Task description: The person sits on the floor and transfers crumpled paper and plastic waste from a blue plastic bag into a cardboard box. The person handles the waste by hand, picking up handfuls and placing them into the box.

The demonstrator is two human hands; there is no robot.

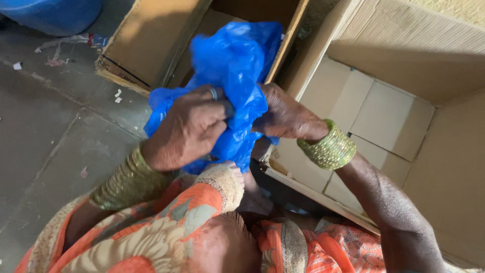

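A crumpled blue plastic bag [233, 65] is held up in front of me, between two cardboard boxes. My left hand [188, 127], with a ring on one finger and a stack of golden bangles at the wrist, grips the bag's left side. On the bag's right side, my right hand [287, 116], with green bangles at the wrist, is closed on the plastic. Both hands are bunched into the same bag, close together. My orange patterned clothing fills the bottom of the view.
An open cardboard box [151, 45] lies at top centre behind the bag. A larger open cardboard box [404, 101] stands on the right. A blue barrel [55, 15] is at top left. Grey stone floor [50, 136] with paper scraps lies to the left.
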